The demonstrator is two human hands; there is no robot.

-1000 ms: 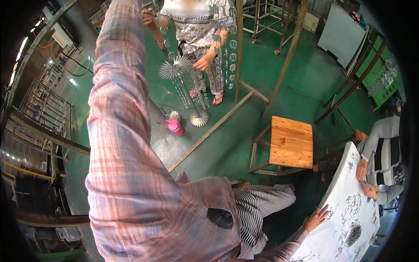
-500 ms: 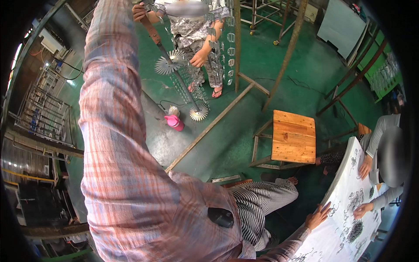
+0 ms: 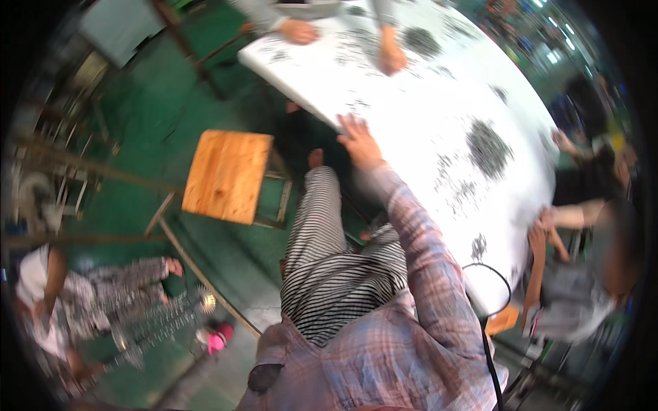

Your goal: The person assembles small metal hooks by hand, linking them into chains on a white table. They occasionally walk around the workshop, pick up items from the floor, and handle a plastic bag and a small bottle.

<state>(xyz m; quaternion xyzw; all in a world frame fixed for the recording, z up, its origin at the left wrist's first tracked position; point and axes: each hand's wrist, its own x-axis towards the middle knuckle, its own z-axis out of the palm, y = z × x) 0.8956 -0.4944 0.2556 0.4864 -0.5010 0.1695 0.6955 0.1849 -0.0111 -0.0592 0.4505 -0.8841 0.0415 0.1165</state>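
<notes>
My right hand [image 3: 360, 145] lies at the edge of the white table [image 3: 411, 123], palm down with the fingers spread and nothing held. Its fingertips are close to a few small dark pieces [image 3: 356, 104], too blurred to name. More such pieces form a dense dark pile [image 3: 489, 149] further right and another pile [image 3: 421, 41] at the far side. Across the table, a co-worker's hand [image 3: 392, 58] reaches down among scattered pieces, and that person's other hand [image 3: 299, 31] rests near the corner. My left hand is out of view.
A wooden stool [image 3: 228, 176] stands left of my striped trousers. Lower left are a person beside a rack with a fan-like disc [image 3: 205, 299], a pink bottle [image 3: 220, 337] and a long floor bar [image 3: 205, 281]. Another person [image 3: 576, 288] sits at right. A black cable [image 3: 490, 356] hangs near my right arm.
The view has swung to the right, bringing the table to the middle and the rack to the lower left. My raised left arm has gone out of view; my right hand stays at the table edge.
</notes>
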